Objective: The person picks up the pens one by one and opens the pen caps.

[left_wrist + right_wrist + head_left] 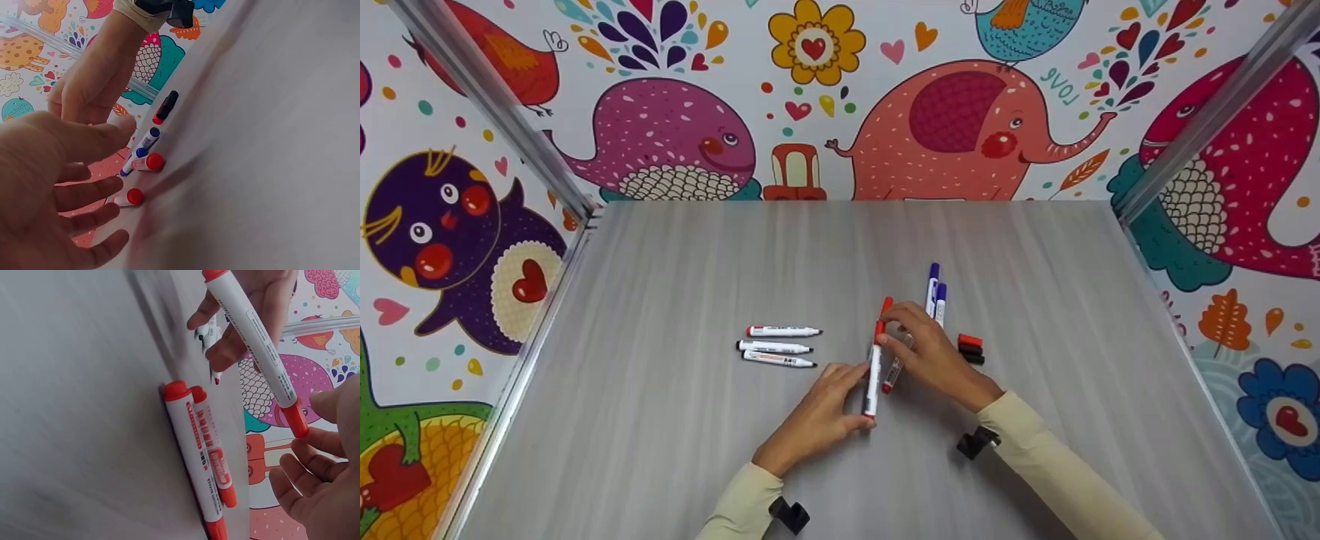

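Note:
A white marker with a red cap (pixel 874 379) stands slanted between my hands. My right hand (pixel 926 349) pinches its capped end between thumb and forefinger, plain in the right wrist view, where the other fingers stay loosely bent. My left hand (pixel 821 412) spreads around the lower end, its thumb close to the red base. The left wrist view shows the left fingers (pixel 87 194) apart, with red marker ends (pixel 149 162) past them. Two more red markers (pixel 194 455) lie side by side on the table, partly covered by my right hand in the head view.
Three uncapped markers (pixel 776 347) lie in a row left of my hands. Two blue-capped markers (pixel 934 292) lie behind my right hand. Loose red and black caps (pixel 971 349) sit to its right. Metal rails (pixel 1189 112) and a cartoon-printed wall border the grey table (pixel 675 262).

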The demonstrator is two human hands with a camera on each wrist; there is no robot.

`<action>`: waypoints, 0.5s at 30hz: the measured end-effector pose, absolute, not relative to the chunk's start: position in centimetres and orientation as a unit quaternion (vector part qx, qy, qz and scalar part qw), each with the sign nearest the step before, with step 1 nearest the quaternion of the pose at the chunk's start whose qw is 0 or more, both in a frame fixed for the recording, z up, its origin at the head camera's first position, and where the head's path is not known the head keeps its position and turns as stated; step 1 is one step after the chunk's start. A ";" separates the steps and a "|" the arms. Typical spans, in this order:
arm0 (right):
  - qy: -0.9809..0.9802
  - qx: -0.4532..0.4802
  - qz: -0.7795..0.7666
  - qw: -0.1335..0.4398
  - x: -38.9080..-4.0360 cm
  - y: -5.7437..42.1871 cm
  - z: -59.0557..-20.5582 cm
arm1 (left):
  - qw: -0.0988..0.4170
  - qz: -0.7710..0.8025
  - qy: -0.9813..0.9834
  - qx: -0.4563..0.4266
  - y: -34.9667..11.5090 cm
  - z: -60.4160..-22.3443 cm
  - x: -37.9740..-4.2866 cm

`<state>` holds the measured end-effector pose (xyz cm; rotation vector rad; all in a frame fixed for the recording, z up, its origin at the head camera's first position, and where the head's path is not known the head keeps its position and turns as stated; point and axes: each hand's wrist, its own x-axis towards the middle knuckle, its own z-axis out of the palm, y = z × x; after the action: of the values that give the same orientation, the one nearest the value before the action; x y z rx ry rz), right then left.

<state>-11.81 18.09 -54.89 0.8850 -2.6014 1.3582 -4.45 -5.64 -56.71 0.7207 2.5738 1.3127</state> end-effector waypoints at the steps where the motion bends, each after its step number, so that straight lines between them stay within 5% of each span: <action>1: -0.846 0.291 0.446 0.038 -11.8 18.0 -54.9 | 0.090 0.444 0.859 0.237 -5.6 -56.7 -4.4; 15: -0.827 0.276 0.488 0.038 -11.9 17.9 -54.9 | 0.141 0.488 0.827 0.240 -5.6 -56.7 -4.3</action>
<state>-11.88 17.93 -54.95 0.8467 -2.5373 1.4977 -4.27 -5.64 -56.74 0.6935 2.3885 1.4085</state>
